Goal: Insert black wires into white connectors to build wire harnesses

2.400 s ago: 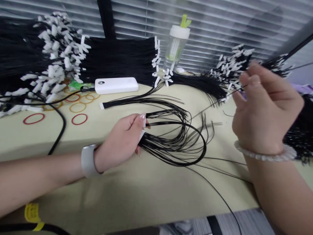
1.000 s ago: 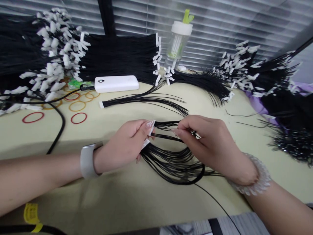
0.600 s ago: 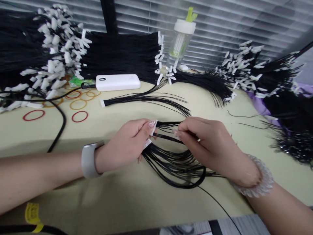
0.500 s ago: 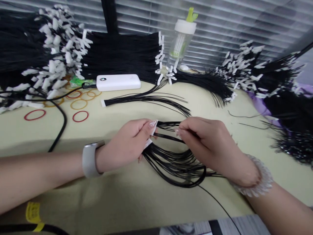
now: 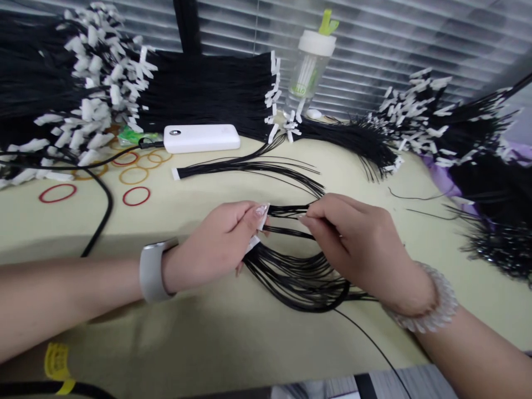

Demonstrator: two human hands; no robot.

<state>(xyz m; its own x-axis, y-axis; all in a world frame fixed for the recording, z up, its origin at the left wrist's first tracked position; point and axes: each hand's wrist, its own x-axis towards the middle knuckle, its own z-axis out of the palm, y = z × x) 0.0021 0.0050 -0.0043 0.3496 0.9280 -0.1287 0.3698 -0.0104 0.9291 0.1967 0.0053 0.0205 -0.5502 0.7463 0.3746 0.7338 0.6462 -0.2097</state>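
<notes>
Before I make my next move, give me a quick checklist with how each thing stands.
1. Left hand holding the white connectors: ok.
2. Right hand closed on the black wires: ok.
3. Wire tip under the right fingers visible: not ok, hidden.
4. All wires gathered: not ok, a loose wire trails over the table's edge.
5. Wires firmly seated: cannot tell.
6. Bottle lidded: ok.

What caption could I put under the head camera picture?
The left hand holds white connectors with black wires; the right hand pinches near them, with a white device lying behind.
</notes>
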